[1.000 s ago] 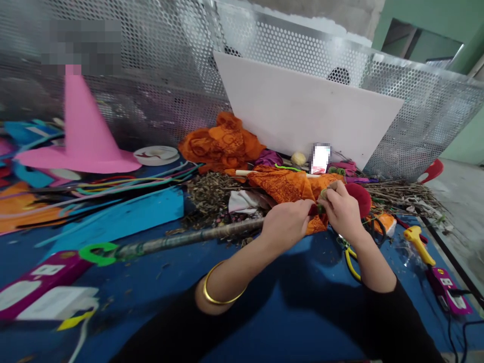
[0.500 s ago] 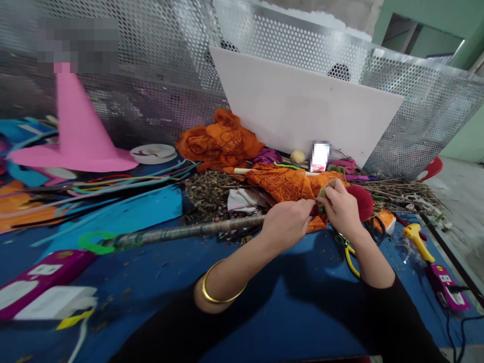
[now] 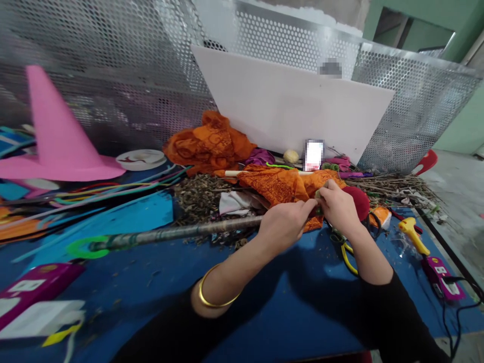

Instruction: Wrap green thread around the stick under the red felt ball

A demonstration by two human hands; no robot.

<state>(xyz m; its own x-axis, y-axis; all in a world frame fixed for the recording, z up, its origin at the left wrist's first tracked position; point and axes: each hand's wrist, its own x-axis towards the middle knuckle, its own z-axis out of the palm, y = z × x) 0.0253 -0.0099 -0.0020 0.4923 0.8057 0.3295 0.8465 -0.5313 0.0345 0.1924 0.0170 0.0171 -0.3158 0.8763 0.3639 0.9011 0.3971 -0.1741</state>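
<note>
A long wrapped stick [image 3: 181, 231], brownish grey with dark green bands, lies across the middle and runs into my left hand [image 3: 283, 222]. That hand is closed around its right end, thumb and fingertips reaching toward my other hand. My right hand [image 3: 340, 209] is closed in a pinch on a small greenish strip [image 3: 318, 194], mostly hidden by the fingers. Just beyond my right hand shows a round red piece [image 3: 358, 201]; whether it joins the stick is hidden. Orange patterned cloth [image 3: 278, 184] lies behind both hands. A green ring [image 3: 86, 247] surrounds the stick's left end.
Yellow-handled cutters [image 3: 348, 259] lie below my right wrist. A yellow glue gun [image 3: 415, 236] and a purple power strip [image 3: 442, 277] are at right. Dry leaves [image 3: 196, 196], a pink cone hat [image 3: 62, 136] and a lit phone [image 3: 313, 154] stand behind. A white board [image 3: 295, 103] leans on perforated metal.
The view has turned slightly right, so most things sit further left. My fingertips have come closer together at the greenish strip; both hands keep their hold.
</note>
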